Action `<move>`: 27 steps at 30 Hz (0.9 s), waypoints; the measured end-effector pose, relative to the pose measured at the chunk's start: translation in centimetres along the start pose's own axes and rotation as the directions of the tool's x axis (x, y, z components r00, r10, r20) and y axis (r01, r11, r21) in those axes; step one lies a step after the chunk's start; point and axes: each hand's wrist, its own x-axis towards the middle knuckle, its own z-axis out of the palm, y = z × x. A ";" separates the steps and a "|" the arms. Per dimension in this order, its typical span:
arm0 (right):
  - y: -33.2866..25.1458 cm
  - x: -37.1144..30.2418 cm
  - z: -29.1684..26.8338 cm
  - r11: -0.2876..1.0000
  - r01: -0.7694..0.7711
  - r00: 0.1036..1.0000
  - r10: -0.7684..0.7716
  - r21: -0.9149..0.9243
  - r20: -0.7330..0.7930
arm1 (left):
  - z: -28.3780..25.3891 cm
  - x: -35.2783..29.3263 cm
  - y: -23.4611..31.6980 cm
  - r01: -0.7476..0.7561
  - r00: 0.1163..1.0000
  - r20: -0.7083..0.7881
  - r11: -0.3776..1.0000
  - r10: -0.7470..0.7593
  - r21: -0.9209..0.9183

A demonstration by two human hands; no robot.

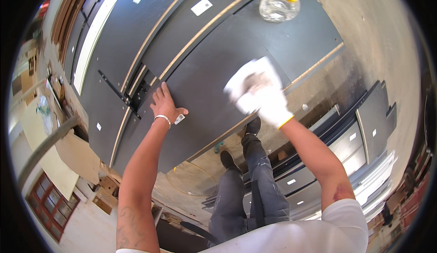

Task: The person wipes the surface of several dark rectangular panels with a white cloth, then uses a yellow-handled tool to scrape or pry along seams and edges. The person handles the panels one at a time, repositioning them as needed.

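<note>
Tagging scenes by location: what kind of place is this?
Likely a furniture or carpentry workshop: dark laminated panels stacked flat, more panels on the concrete floor, boards leaning at left. The right hand presses a white cloth on one.

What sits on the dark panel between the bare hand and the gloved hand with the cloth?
Only bare dark grey panel separates the left hand from the gloved right hand, seen in the head view.

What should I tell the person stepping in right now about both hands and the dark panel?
Left hand: bare, flat on the large dark grey laminated panel, steadying it near its edge.
Right hand: in a white work glove, pressing a crumpled white cloth on the same panel.
A clear plastic bottle with yellow cap lies on a panel farther away.
Done: cannot tell how much is wiped.
Left: probably the remaining panel surface.
</note>
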 end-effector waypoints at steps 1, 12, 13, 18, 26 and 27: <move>1.2 0.7 -1.0 0.988 -0.143 0.987 0.147 0.065 -0.066 | -0.1 0.1 0.1 0.004 1.000 0.021 1.000 -0.004 0.010; -7.4 19.1 0.8 0.771 0.085 0.789 -0.439 -0.632 -0.430 | 1.4 -1.2 0.6 -0.006 0.998 -0.059 0.987 -0.003 -0.158; -7.7 18.3 1.9 0.715 0.205 0.769 -0.541 -0.669 -0.342 | 1.9 -1.6 0.7 -0.025 0.997 -0.079 0.986 0.012 -0.167; -4.7 6.9 5.3 0.693 0.529 0.812 -0.581 -0.490 0.053 | 5.7 -6.3 -0.2 -0.094 0.992 -0.096 0.973 0.075 -0.211; 0.5 -14.2 4.8 0.958 0.033 0.994 -0.062 -0.286 -0.095 | 13.8 -14.9 -0.3 -0.257 0.966 -0.079 0.943 0.246 -0.210; 0.3 -16.3 5.6 0.956 -0.209 0.957 0.244 0.206 -0.160 | 14.2 -15.4 0.1 -0.264 0.964 -0.089 0.943 0.251 -0.204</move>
